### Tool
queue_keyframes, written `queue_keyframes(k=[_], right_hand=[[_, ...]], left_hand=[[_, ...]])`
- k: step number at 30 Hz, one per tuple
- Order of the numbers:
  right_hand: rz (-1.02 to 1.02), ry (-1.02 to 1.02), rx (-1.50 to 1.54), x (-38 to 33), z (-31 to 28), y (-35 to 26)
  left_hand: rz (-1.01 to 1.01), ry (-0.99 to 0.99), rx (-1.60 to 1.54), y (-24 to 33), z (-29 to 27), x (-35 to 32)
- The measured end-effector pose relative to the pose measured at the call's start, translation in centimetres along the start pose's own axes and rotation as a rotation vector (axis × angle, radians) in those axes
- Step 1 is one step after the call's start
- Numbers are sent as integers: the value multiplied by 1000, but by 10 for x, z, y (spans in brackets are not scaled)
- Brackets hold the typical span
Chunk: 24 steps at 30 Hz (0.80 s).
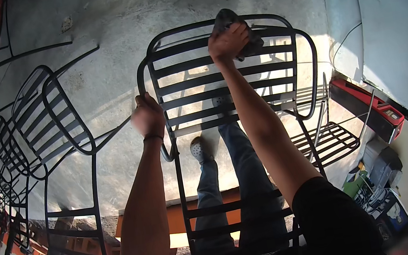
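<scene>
A black metal chair with a slatted seat (pixel 188 82), looped tube armrests and a slatted back stands right in front of me, its back nearest my body. My left hand (pixel 148 116) is closed round the tube of the left armrest, slightly blurred. Near the far edge of the seat, my right hand (pixel 228 42) presses a crumpled dark cloth (pixel 225 19) onto the far slats. The cloth bunches out past the fingers on both sides. Between the slats, my legs and a light clog (pixel 197 150) show on the floor below.
More black slatted chairs (pixel 72 212) stand in a row at the left. To the right are a chair with lighter metal legs (pixel 331 139), a long red and black object (pixel 362 103) by the wall, and piled items (pixel 384 173). Reddish panels rise at both upper corners.
</scene>
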State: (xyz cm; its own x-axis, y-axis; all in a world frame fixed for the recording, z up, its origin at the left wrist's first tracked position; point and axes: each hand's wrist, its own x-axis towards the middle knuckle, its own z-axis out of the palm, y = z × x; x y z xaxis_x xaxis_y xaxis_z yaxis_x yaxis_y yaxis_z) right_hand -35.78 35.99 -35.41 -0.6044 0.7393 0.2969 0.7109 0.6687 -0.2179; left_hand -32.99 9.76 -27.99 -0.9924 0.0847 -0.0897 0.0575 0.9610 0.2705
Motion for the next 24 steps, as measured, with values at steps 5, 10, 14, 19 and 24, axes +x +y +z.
queue_keyframes(k=[5,10,14,19,24], right_hand=[[-541,-288,524,-66,-6,-100],[-665,-279,564,-35,5,-77],[-640,-164,243,31,1,25],[-435,-112,-40,74,-29,140],[-147,-416,-49,47,-64,110]], left_hand=[[-5,-19,1,3,4,-4],[-3,-11,5,8,6,-4],[22,19,42,-2,-1,-1],[25,5,23,0,8,-2],[22,23,21,5,3,7]])
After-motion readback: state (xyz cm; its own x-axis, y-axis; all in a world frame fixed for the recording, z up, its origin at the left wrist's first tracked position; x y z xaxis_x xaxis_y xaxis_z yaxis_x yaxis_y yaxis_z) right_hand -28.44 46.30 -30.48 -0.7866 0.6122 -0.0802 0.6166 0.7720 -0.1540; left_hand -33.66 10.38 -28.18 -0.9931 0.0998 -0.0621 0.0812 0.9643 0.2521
